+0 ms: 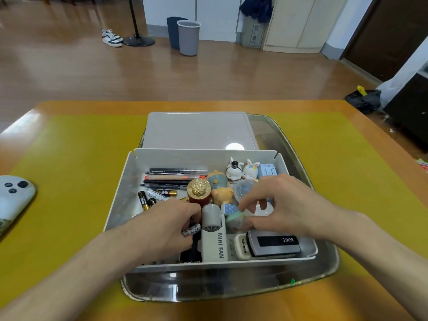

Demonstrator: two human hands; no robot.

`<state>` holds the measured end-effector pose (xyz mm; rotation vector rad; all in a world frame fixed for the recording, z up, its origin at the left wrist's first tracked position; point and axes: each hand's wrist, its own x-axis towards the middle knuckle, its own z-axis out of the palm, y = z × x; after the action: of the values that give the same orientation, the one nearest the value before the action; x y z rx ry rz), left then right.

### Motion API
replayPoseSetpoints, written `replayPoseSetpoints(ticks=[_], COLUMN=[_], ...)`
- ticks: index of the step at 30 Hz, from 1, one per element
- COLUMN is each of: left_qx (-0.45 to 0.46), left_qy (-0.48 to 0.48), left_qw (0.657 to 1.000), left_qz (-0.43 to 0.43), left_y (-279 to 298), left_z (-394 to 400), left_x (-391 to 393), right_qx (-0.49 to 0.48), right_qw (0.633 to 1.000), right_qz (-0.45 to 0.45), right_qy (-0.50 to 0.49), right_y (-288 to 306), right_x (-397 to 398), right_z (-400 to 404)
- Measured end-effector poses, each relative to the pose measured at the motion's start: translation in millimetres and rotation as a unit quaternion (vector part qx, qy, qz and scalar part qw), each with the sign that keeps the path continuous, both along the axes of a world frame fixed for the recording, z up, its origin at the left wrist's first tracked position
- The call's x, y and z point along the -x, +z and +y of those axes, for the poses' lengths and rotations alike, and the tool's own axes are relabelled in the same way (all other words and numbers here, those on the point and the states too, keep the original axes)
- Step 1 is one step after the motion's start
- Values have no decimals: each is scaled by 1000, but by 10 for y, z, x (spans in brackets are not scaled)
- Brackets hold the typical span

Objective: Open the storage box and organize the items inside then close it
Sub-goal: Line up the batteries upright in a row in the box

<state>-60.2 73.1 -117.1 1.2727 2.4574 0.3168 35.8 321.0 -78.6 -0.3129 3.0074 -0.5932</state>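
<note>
Storage box (120,200) open in metal tray (324,272) on bench (69,158), lid (199,130) lying behind. Left hand (166,225) fingers curled round battery (192,229); right hand (282,205) fingers pinching small pastel toy (234,220) beside mini fan (214,235)

Wooden floor (92,66), glossy, reflecting light. White wall (208,10) at far side. Two grey waste bins (188,38) against wall, touching. Pair of sneakers (111,38) beside black round stand base (138,40). Cream cabinet (301,22) right of bins. Dark door (389,35) at far right. Black bag (363,99) on floor near door.
</note>
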Motion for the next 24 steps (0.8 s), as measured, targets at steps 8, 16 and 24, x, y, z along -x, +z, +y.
replayPoseSetpoints(ticks=[8, 16, 24], left_qx=[6, 10, 16], left_qy=[12, 26, 26], left_qw=[1000, 1000, 1000], left_qz=[-6, 3, -1], left_y=[13, 1, -1], left_z=[6, 23, 19], left_x=[14, 4, 9], right_qx=[-48, -50, -30], right_qw=[998, 995, 996], right_qz=[-28, -65, -75], right_qy=[31, 50, 30], right_y=[-99, -137, -109], right_x=[-16, 85, 86], right_z=[108, 90, 23])
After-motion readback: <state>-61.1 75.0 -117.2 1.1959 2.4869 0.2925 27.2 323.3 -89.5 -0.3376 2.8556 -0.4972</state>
